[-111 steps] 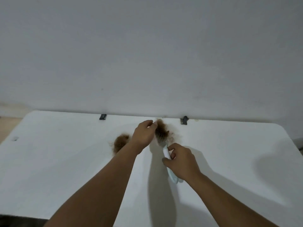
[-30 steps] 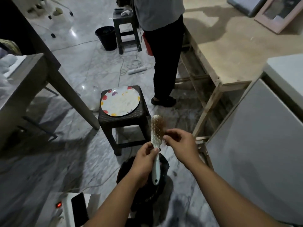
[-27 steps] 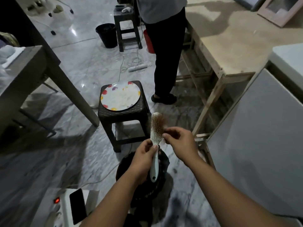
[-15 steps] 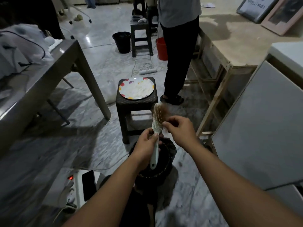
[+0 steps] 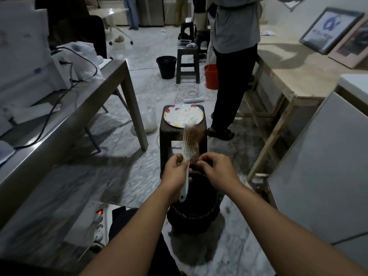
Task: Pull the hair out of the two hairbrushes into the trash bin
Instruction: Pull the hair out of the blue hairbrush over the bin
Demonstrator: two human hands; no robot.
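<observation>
Since half a second ago the right hand [image 5: 216, 169] has slid down to the brush [image 5: 189, 145] base, fingers pinched on hair [image 5: 199, 136]. Left hand [image 5: 176, 172] grips the handle (brush upright over the bin [image 5: 194, 211]). Next, I'd judge: peel the clump free and drop it.

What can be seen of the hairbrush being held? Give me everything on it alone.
The hairbrush is slim, with a pale, plastic-looking handle and a long narrow head of fine, light pins. Brown hair is matted along the head's right side. It stands nearly upright, head up and away from the person, handle end pointing down over the dark trash bin. The left hand grips the handle just below the head; the right hand pinches at the hair near the head's base.
</observation>
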